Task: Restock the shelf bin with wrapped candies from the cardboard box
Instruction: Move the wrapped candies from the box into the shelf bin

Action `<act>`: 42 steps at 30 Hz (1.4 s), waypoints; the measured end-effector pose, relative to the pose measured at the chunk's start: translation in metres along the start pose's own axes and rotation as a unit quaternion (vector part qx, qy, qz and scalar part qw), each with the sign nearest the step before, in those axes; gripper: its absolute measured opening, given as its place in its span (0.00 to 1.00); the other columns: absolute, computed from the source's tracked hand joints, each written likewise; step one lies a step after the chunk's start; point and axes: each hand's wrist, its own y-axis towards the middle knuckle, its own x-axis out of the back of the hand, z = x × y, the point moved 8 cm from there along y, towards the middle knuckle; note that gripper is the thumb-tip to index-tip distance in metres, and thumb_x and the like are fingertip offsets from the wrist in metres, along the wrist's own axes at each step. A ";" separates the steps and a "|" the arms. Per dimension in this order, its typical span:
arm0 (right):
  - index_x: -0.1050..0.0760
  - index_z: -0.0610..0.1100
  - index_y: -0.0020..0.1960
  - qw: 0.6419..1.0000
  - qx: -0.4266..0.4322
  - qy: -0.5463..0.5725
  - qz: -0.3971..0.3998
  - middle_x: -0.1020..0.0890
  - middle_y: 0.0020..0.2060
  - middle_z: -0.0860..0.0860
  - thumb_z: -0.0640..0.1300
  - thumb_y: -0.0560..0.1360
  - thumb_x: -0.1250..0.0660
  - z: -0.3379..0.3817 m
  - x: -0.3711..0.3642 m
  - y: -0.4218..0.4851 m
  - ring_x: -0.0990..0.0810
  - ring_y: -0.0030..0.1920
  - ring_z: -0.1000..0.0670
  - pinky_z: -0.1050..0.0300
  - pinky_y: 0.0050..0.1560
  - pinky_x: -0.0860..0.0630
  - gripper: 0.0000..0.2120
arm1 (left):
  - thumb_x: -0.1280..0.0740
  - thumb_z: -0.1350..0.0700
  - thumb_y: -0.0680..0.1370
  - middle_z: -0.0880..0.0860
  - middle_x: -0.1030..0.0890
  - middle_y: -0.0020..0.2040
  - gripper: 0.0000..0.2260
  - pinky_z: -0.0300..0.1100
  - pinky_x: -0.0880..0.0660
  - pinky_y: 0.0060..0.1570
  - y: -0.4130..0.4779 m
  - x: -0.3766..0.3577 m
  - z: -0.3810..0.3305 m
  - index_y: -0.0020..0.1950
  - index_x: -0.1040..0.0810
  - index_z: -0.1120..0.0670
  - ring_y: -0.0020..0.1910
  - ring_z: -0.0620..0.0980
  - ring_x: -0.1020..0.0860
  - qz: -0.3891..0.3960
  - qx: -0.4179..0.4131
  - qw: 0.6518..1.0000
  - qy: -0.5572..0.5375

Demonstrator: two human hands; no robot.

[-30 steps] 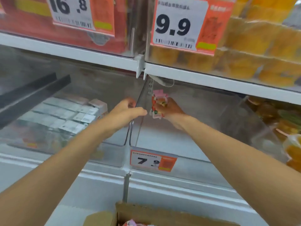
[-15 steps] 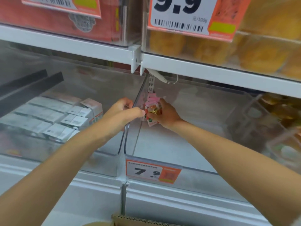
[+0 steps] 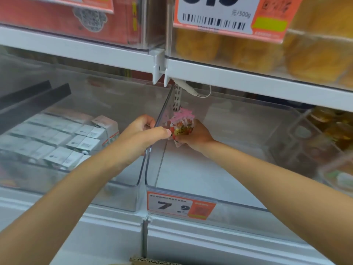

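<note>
Right-hand grip [image 3: 196,137] was closed round a bunch of wrapped candies [image 3: 181,125], held inside the shelf bin [image 3: 229,203] at its far left. Left-hand grip [image 3: 141,134] curled beside them, thumb touching; its hold was unclear. This looked like the placing step. Next it likely called for letting go, then reaching for the near cardboard box [image 3: 150,261].

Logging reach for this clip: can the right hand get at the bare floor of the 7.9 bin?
Probably yes: the right hand, holding wrapped candies, is inside the open-topped bin, and nothing lies beneath it.
</note>
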 end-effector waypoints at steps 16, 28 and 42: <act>0.31 0.46 0.66 0.992 -0.003 0.106 -0.065 0.20 0.53 0.51 0.40 0.71 0.25 0.000 0.006 -0.010 0.21 0.53 0.52 0.63 0.49 0.25 0.26 | 0.34 0.35 0.54 0.53 0.27 0.46 0.40 0.41 0.33 0.42 -0.002 -0.001 0.001 0.58 0.29 0.60 0.46 0.48 0.28 0.002 0.012 1.000 -0.014; 0.33 0.47 0.55 0.991 0.010 0.074 -0.107 0.23 0.53 0.48 0.46 0.66 0.21 0.008 0.006 -0.009 0.21 0.51 0.49 0.51 0.53 0.20 0.26 | 0.32 0.40 0.60 0.53 0.28 0.45 0.32 0.41 0.34 0.42 -0.002 -0.001 0.000 0.56 0.29 0.60 0.46 0.48 0.29 -0.001 0.014 1.000 -0.018; 0.35 0.43 0.67 0.994 0.001 0.074 -0.078 0.25 0.52 0.50 0.38 0.69 0.23 0.005 0.009 -0.015 0.24 0.53 0.50 0.63 0.46 0.28 0.31 | 0.33 0.43 0.63 0.53 0.29 0.45 0.30 0.39 0.35 0.41 -0.003 -0.001 -0.001 0.58 0.29 0.62 0.45 0.48 0.29 -0.006 0.011 0.999 -0.032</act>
